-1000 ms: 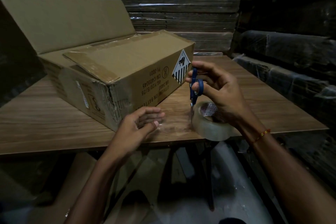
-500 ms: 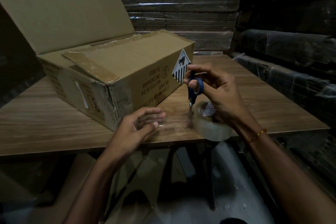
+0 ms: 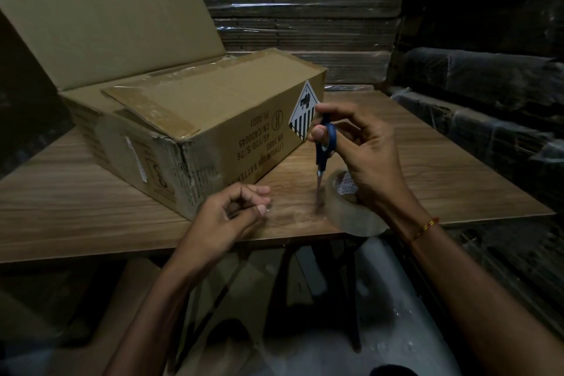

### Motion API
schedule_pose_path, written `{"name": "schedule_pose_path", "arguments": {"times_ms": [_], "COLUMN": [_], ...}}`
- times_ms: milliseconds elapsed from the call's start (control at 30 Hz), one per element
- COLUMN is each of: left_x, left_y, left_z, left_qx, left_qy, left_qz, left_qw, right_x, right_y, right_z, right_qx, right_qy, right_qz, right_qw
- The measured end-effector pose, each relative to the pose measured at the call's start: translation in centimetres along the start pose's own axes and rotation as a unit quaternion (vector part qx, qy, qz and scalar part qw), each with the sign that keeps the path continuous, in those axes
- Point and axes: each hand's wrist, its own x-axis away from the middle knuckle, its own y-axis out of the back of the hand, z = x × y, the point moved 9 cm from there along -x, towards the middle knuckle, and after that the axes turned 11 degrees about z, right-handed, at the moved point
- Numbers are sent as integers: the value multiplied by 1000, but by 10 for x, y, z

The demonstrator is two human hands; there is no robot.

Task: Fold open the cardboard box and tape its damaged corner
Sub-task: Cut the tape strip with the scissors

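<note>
**A:** Head view, from the left: the cardboard box (image 3: 195,119) lies long-ways on the wooden tabletop (image 3: 61,207), its far flap standing up, the near flap folded down. So the opening part looks done, I'd say.

**B:** And the damaged corner (image 3: 180,146)?

**A:** It faces us, crumpled and torn along the edge, matte brown board with glossy old tape on top. I see no fresh strip on it, so I judge the taping is all left to do.

**B:** What's the left hand (image 3: 225,217) doing?

**A:** It sits just beside that corner, fingers curled, thumb and forefinger pinching the end of a clear tape strip (image 3: 293,210). The strip is nearly invisible, only a sheen over the wood grain.

**B:** Then to the right?

**A:** The strip runs to the scissors (image 3: 324,146), blue-handled, pointing blades down. The right hand (image 3: 366,156) has its grip through the handle loops, thumb and fingers curled round them. I can't tell whether the blades have bitten through.

**B:** And the roll?

**A:** The tape roll (image 3: 351,210) is a fat, translucent ring, partly under that wrist, resting at the tabletop's near edge. Once the strip is cut free, it needs pressing over the corner.
</note>
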Motion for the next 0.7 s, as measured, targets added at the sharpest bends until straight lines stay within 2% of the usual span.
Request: {"name": "schedule_pose_path", "arguments": {"times_ms": [233,533,600,700], "left_x": [2,15,16,16], "left_y": [-1,-4,-9,-29], "left_z": [-4,-9,-7,1], "left_qx": [-16,14,69,223], "left_qy": [-7,-12,-4,30], "left_qz": [-8,-39,-35,6], "left_qw": [1000,999,997,974], "right_x": [2,3,3,1], "right_y": [6,5,5,4], "right_z": [0,-3,-2,-3], "right_qx": [-8,1,10,14], "right_qy": [0,-10,-9,-11], "right_qz": [-28,-22,-22,-21], "right_qw": [1000,1000,1000,1000]}}
